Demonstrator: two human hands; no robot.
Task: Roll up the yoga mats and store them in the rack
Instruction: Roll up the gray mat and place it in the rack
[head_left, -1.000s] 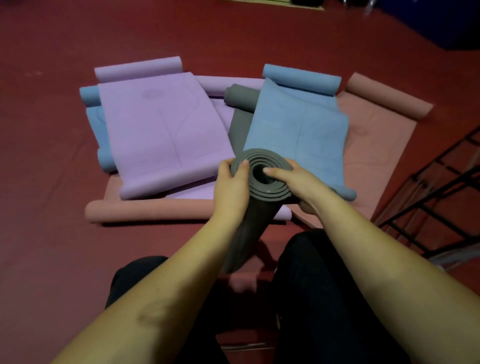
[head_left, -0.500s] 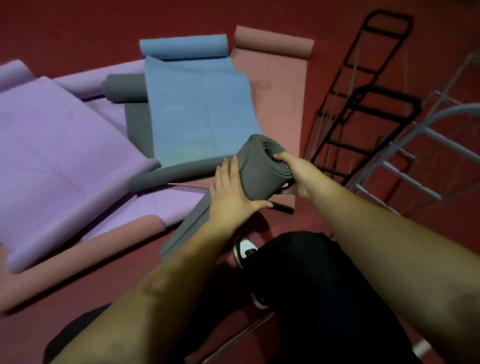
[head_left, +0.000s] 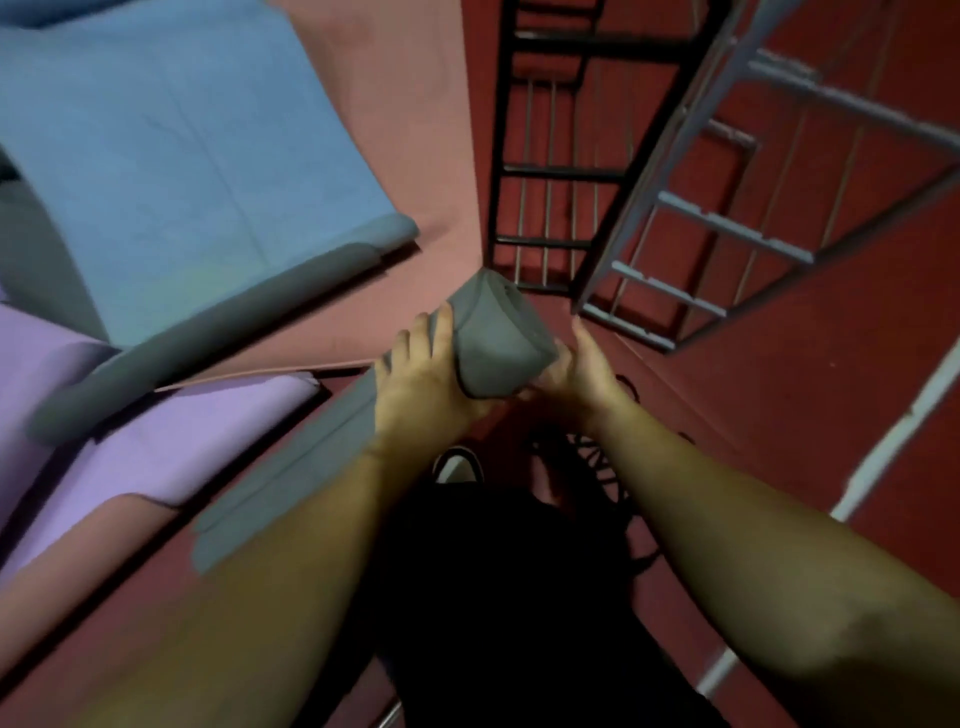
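A rolled grey yoga mat (head_left: 496, 338) is lifted off the floor in the middle of the view, its far end pointing at the racks and its tail slanting down to the lower left. My left hand (head_left: 423, 371) grips its left side with the fingers spread over the roll. My right hand (head_left: 584, 364) holds it from the right and underneath. A black metal rack (head_left: 550, 171) stands just beyond the roll, with a pale grey rack (head_left: 727, 228) to its right. On the floor to the left lie a blue mat (head_left: 171, 150), a pink mat (head_left: 395, 124) and a purple mat (head_left: 171, 441), partly unrolled.
The floor (head_left: 831, 395) is dark red with a white line (head_left: 883, 441) at the right. My dark trousers and one shoe (head_left: 457, 465) show below the hands. Another pink mat (head_left: 78, 561) lies at the lower left. A second grey mat (head_left: 41, 260) peeks from under the blue one.
The view has swung right and closer to the racks. The grey roll, held in both hands, has moved toward the black rack, with its end now facing away.
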